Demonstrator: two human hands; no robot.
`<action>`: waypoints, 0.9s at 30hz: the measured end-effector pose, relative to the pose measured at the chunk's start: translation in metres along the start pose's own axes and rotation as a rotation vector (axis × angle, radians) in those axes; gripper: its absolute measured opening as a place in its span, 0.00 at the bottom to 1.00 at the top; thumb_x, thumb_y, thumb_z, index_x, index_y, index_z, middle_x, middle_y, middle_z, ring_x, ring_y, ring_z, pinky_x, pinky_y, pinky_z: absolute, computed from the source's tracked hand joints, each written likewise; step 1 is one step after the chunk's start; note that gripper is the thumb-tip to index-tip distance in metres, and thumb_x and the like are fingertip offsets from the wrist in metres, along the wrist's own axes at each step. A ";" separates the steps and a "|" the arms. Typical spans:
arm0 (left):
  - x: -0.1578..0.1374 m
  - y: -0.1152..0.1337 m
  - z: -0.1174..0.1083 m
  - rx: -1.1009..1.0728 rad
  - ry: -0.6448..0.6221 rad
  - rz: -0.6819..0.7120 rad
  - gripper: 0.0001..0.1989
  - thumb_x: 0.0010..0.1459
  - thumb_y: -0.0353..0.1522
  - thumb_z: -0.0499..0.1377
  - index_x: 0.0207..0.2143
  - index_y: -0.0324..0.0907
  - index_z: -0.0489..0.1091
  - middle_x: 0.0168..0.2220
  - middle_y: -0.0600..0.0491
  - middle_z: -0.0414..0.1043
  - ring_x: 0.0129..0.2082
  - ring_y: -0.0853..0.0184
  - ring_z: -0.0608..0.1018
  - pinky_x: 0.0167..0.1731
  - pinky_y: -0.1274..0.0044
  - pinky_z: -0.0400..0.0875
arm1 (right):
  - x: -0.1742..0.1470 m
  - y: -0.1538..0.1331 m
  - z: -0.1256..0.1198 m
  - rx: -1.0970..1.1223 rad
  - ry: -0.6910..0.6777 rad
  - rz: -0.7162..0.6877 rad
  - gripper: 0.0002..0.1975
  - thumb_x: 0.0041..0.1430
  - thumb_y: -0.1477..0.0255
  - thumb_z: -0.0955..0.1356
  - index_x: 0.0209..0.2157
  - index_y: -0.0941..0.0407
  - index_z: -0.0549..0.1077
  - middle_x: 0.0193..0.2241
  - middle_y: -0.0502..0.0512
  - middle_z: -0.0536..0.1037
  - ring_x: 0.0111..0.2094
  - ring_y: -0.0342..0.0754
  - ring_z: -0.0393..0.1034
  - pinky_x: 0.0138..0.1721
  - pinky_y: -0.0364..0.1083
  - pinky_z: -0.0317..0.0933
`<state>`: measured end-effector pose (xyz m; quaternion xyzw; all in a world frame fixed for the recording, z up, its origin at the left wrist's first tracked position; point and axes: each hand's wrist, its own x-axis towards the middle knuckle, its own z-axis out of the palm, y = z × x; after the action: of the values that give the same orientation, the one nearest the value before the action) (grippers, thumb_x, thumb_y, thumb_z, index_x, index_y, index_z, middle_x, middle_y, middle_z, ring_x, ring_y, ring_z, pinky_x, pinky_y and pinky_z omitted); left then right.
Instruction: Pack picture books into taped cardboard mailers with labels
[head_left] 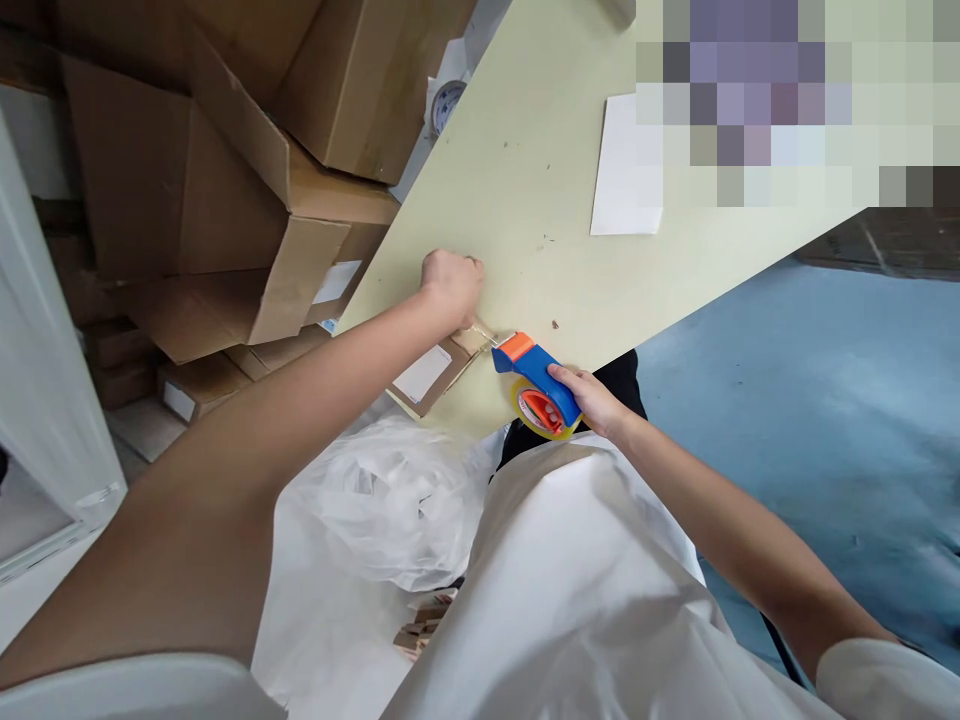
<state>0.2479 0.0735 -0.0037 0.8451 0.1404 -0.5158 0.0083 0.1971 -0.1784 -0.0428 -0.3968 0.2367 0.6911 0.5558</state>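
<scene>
My right hand point(592, 398) is wrapped round a blue and orange tape dispenser point(538, 372) loaded with a roll of clear yellowish tape. The dispenser's front end is at the right end of a small brown cardboard box point(457, 370) with a white label, near the table's edge. A short strip of shiny tape seems to lie between the box and the dispenser. My left hand point(452, 288) is closed at the far side of this box, fingers curled down; what they grip is hidden. My left forearm covers part of the box.
The pale table point(495, 220) bears a white sheet point(626, 170). Open cardboard boxes point(225, 200) are piled on the left, with a tape roll point(448, 105) near the table edge. A white plastic bag point(397, 500) is below; a blurred-out patch covers the upper right.
</scene>
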 end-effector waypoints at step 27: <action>-0.053 -0.107 0.060 -0.391 0.244 0.097 0.38 0.42 0.52 0.62 0.57 0.51 0.63 0.54 0.52 0.69 0.53 0.56 0.70 0.51 0.72 0.61 | 0.044 -0.081 0.040 -0.237 -0.231 -0.023 0.25 0.60 0.51 0.58 0.44 0.56 0.72 0.40 0.58 0.79 0.43 0.54 0.74 0.45 0.54 0.68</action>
<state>0.1465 0.1543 0.0286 0.8891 0.1971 -0.3719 0.1797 0.2600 -0.1003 -0.0465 -0.3802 0.0835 0.7489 0.5363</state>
